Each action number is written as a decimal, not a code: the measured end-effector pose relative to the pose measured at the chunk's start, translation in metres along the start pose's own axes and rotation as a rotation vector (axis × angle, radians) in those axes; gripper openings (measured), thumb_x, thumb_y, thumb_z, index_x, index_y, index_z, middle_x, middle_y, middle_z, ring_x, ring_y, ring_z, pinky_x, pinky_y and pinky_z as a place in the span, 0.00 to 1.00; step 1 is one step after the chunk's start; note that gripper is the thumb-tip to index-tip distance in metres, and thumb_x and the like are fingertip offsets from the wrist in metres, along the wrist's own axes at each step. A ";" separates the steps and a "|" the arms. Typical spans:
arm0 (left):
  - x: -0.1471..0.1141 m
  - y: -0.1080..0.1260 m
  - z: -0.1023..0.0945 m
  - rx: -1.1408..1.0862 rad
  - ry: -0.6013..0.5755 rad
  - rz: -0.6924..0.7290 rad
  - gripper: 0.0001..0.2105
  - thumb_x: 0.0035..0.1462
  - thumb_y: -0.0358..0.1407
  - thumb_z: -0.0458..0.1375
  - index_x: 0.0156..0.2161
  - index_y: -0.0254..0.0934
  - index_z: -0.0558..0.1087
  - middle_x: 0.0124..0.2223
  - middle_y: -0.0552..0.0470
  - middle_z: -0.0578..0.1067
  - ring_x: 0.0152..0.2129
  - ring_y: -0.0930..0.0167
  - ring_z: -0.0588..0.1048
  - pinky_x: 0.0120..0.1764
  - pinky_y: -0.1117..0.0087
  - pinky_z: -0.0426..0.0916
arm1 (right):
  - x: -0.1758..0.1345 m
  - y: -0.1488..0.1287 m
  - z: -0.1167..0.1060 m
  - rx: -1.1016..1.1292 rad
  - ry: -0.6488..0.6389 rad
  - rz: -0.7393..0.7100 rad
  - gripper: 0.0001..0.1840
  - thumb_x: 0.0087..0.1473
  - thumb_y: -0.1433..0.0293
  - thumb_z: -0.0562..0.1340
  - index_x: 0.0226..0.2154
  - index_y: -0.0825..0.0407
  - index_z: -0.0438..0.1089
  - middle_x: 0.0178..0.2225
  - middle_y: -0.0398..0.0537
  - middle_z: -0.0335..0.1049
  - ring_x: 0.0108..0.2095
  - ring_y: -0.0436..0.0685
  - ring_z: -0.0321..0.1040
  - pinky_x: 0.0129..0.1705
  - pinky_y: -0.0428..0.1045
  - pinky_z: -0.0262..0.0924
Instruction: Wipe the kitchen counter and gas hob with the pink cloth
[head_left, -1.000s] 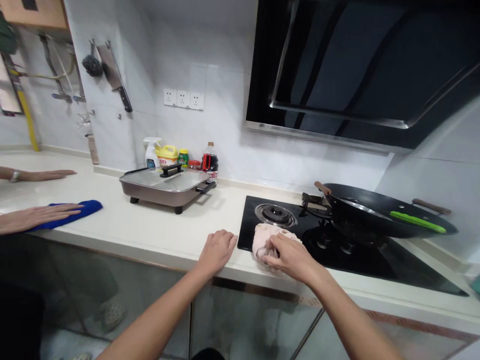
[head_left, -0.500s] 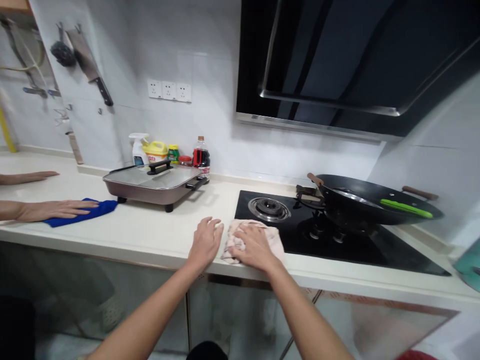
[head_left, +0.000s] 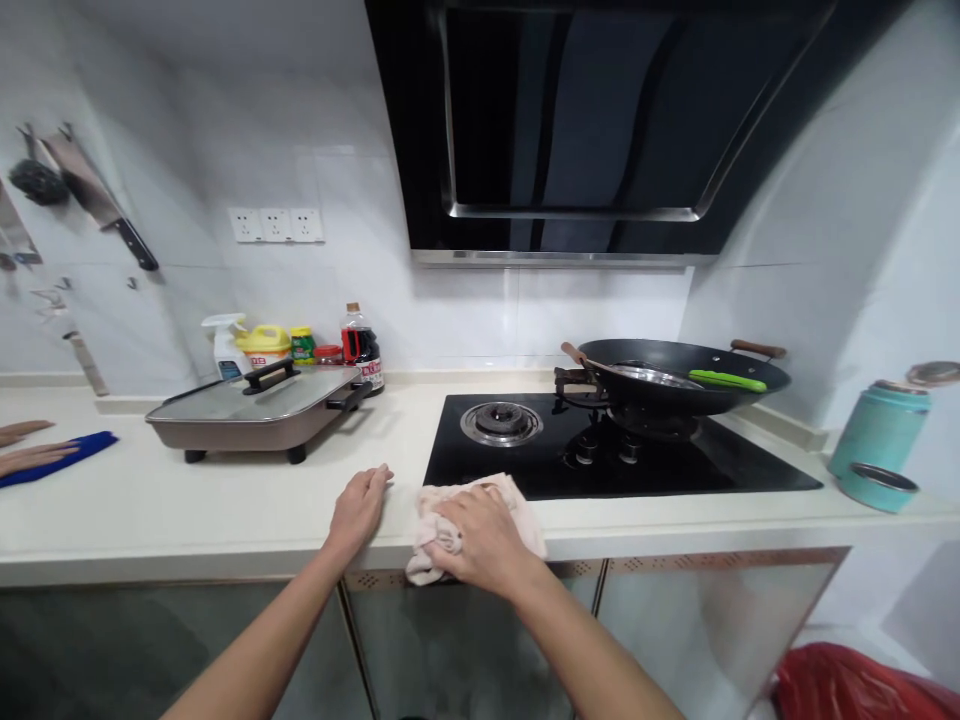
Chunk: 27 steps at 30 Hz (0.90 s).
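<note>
My right hand (head_left: 484, 530) presses on a crumpled pale pink cloth (head_left: 527, 515), its fingers curled over the folds. The cloth lies at the counter's front edge, partly over the near left corner of the black gas stove (head_left: 495, 475), with one end hanging over the edge. To the left, my left hand (head_left: 358, 508) rests on the white counter (head_left: 300, 510) with its fingers stretched out and nothing in it. On the stove's right burner stands a black wok (head_left: 637, 355) holding a lid and a green-handled utensil (head_left: 727, 380). The left burner (head_left: 501, 422) is bare.
An electric pan (head_left: 240, 430) with a glass lid stands left. Behind it are bottles, including soy sauce (head_left: 361, 350). Another person's hand (head_left: 34, 458) rests on a blue cloth (head_left: 86, 450) at far left. A turquoise flask (head_left: 881, 425) stands right, and the range hood (head_left: 570, 130) overhangs.
My view has turned to the right. My right hand and the pink cloth have moved nearer the counter's front edge, and the cloth's end now droops over it.
</note>
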<state>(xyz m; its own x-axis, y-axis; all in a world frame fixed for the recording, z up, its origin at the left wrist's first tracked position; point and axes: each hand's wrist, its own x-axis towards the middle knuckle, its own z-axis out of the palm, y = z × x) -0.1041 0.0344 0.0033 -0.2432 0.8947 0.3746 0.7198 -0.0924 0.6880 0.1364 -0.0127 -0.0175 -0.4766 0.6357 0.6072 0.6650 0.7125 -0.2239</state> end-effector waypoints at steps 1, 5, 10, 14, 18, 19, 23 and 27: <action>0.000 0.001 -0.001 0.018 -0.008 0.001 0.29 0.63 0.55 0.42 0.40 0.38 0.81 0.49 0.41 0.82 0.51 0.55 0.77 0.57 0.58 0.69 | -0.010 0.011 -0.008 0.000 0.030 0.035 0.20 0.60 0.54 0.66 0.50 0.46 0.75 0.50 0.49 0.77 0.50 0.62 0.68 0.56 0.58 0.55; 0.000 0.005 -0.004 0.084 -0.066 0.019 0.30 0.63 0.54 0.42 0.41 0.37 0.82 0.50 0.42 0.82 0.51 0.54 0.78 0.57 0.58 0.69 | -0.056 0.058 -0.045 -0.095 0.145 0.178 0.18 0.63 0.57 0.61 0.49 0.48 0.75 0.48 0.51 0.78 0.50 0.63 0.68 0.56 0.58 0.54; 0.002 0.004 -0.004 0.098 -0.086 0.030 0.31 0.63 0.55 0.41 0.41 0.38 0.82 0.51 0.43 0.83 0.52 0.55 0.78 0.56 0.59 0.69 | -0.107 0.117 -0.091 -0.286 0.187 0.300 0.21 0.66 0.54 0.57 0.49 0.49 0.76 0.48 0.52 0.78 0.49 0.64 0.69 0.56 0.59 0.54; 0.005 0.001 -0.003 0.098 -0.088 0.031 0.30 0.62 0.55 0.42 0.41 0.38 0.82 0.51 0.43 0.83 0.51 0.54 0.78 0.55 0.59 0.70 | -0.136 0.160 -0.122 -0.420 0.196 0.468 0.26 0.65 0.51 0.54 0.52 0.50 0.75 0.50 0.54 0.78 0.50 0.66 0.70 0.55 0.59 0.55; 0.006 0.001 -0.003 0.105 -0.104 0.034 0.30 0.61 0.56 0.43 0.41 0.39 0.82 0.50 0.44 0.84 0.51 0.54 0.78 0.55 0.59 0.69 | -0.161 0.200 -0.150 -0.516 0.189 0.655 0.30 0.63 0.49 0.53 0.54 0.51 0.73 0.50 0.56 0.77 0.50 0.67 0.71 0.54 0.59 0.58; 0.006 0.001 -0.003 0.106 -0.105 0.036 0.29 0.61 0.56 0.43 0.41 0.39 0.82 0.50 0.44 0.84 0.51 0.54 0.78 0.55 0.59 0.70 | -0.167 0.210 -0.157 -0.544 0.178 0.704 0.30 0.63 0.48 0.53 0.53 0.51 0.74 0.49 0.57 0.77 0.50 0.67 0.71 0.54 0.59 0.58; 0.009 -0.001 -0.003 0.111 -0.099 0.030 0.28 0.60 0.55 0.45 0.40 0.39 0.82 0.51 0.43 0.83 0.51 0.53 0.79 0.54 0.58 0.70 | -0.191 0.246 -0.186 -0.667 0.187 0.910 0.33 0.60 0.45 0.53 0.53 0.49 0.75 0.58 0.61 0.70 0.58 0.72 0.65 0.58 0.63 0.57; 0.012 -0.004 0.000 0.138 -0.108 0.029 0.29 0.61 0.55 0.44 0.43 0.38 0.81 0.53 0.41 0.82 0.53 0.51 0.77 0.55 0.55 0.69 | -0.202 0.266 -0.209 -0.638 0.183 1.097 0.35 0.60 0.43 0.52 0.57 0.47 0.73 0.66 0.60 0.64 0.64 0.73 0.60 0.61 0.70 0.53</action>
<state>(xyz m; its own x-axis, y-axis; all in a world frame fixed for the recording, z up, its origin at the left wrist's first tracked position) -0.1103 0.0453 0.0052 -0.1552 0.9348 0.3194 0.8096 -0.0649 0.5834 0.5299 -0.0140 -0.0408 0.5456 0.7105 0.4446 0.8380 -0.4564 -0.2990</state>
